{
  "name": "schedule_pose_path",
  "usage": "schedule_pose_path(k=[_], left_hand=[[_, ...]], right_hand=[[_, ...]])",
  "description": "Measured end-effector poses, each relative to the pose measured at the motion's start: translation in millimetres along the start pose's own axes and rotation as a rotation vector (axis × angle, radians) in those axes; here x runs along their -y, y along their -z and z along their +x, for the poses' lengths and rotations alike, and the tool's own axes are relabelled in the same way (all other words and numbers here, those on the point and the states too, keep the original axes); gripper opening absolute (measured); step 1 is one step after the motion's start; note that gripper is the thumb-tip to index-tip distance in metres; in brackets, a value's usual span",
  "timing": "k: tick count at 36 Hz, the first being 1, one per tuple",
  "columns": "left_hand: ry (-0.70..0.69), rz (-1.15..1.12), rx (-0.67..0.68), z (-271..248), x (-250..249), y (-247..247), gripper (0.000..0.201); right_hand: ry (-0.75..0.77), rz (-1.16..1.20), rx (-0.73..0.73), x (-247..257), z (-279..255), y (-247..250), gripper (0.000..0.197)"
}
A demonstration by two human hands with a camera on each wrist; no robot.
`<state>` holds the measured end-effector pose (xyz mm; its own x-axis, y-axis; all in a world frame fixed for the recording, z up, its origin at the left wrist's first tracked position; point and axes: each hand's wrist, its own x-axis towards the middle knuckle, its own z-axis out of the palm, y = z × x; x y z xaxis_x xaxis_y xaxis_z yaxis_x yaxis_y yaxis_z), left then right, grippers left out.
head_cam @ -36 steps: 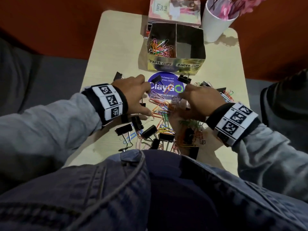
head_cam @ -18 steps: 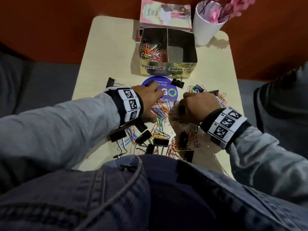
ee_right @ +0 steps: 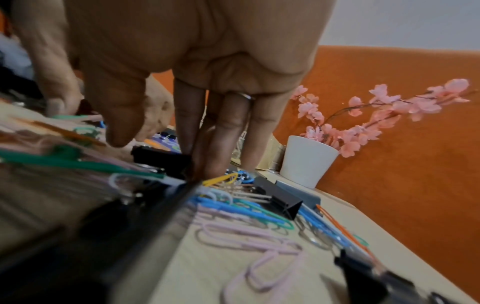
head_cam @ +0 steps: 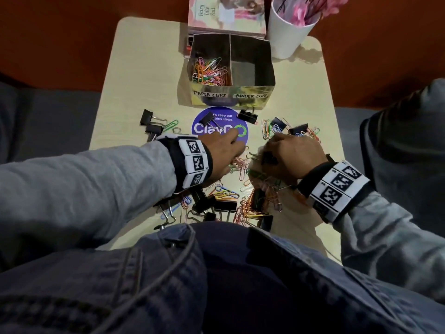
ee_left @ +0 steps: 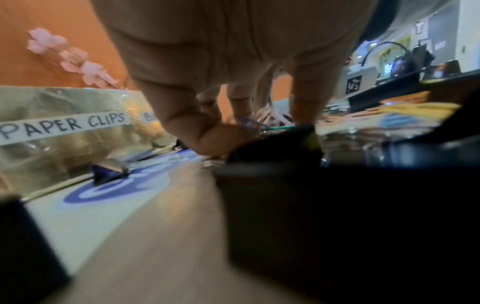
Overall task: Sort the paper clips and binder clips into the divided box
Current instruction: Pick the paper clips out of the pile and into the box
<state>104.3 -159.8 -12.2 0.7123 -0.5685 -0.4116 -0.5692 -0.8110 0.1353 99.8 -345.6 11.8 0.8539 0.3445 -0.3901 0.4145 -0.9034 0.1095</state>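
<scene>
The divided box (head_cam: 231,95) stands at the table's far middle. Its left half, labelled PAPER CLIPS, holds coloured paper clips (head_cam: 209,71); the BINDER CLIPS half (head_cam: 250,71) looks empty. A mixed pile of paper clips (head_cam: 226,195) and black binder clips (head_cam: 225,206) lies near me. My left hand (head_cam: 237,160) reaches down into the pile, thumb and fingers (ee_left: 207,139) pinching coloured paper clips (ee_left: 249,123). Beside it my right hand (head_cam: 272,157) pinches a black binder clip (ee_right: 161,158) between thumb and fingers.
A white cup (head_cam: 289,32) of pink blossoms and a book (head_cam: 226,15) stand behind the box. A round purple sticker (head_cam: 216,127) lies in front of it. Loose binder clips (head_cam: 147,116) lie left and right (head_cam: 298,128) of the sticker. My raised knee (head_cam: 216,273) hides the table's near edge.
My left hand has moved right, from the pile's left side into its middle. The right hand has drawn slightly toward me and closed on a binder clip.
</scene>
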Motion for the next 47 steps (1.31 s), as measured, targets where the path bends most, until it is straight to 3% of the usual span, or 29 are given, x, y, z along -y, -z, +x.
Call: schedule_pose_path(k=[3, 7, 10, 13, 15, 18, 22, 26, 33, 38, 45, 47], left_hand=[[0.006, 0.021, -0.027, -3.0, 0.4, -5.0, 0.03], [0.023, 0.09, -0.001, -3.2, -3.2, -5.8, 0.039], [0.011, 0.027, 0.027, -0.1, 2.0, -3.6, 0.042], [0.08, -0.127, 0.026, 1.4, 8.3, 5.8, 0.025], [0.156, -0.259, 0.042, 3.8, 13.7, 16.4, 0.017], [0.179, -0.318, -0.08, 10.2, 28.2, 33.8, 0.021], [0.255, -0.414, -0.237, 25.1, 51.5, 66.7, 0.015], [0.364, -0.29, -0.378, 49.1, 64.1, 94.0, 0.026], [0.397, -0.088, -0.302, 74.1, 77.2, 95.3, 0.007], [0.402, -0.059, -0.276, 70.1, 86.9, 82.0, 0.047], [0.341, -0.191, -0.419, 36.1, 89.2, 77.4, 0.052], [0.333, -0.244, -0.454, 24.9, 85.4, 74.2, 0.051]], right_hand=[[-0.057, 0.122, -0.075, -7.8, -14.2, -0.1, 0.043], [-0.156, 0.285, -0.202, -21.0, -38.5, -5.6, 0.041], [-0.16, 0.296, -0.154, -23.6, -56.4, -11.5, 0.032], [-0.123, 0.262, -0.069, -18.1, -72.6, -17.1, 0.023], [-0.1, 0.209, 0.027, -12.3, -79.5, -22.7, 0.027], [-0.051, 0.136, 0.103, -3.7, -81.3, -30.4, 0.034], [-0.007, 0.128, 0.076, 4.6, -70.4, -27.0, 0.036], [0.037, 0.09, -0.008, 17.3, -51.2, -19.8, 0.031], [0.071, 0.065, -0.109, 31.3, -15.7, -12.0, 0.014], [0.104, 0.082, -0.011, 24.0, -14.8, -11.7, 0.031], [0.134, 0.035, -0.07, 38.1, -10.7, -16.3, 0.053], [0.157, 0.04, -0.097, 48.2, -5.1, -16.1, 0.051]])
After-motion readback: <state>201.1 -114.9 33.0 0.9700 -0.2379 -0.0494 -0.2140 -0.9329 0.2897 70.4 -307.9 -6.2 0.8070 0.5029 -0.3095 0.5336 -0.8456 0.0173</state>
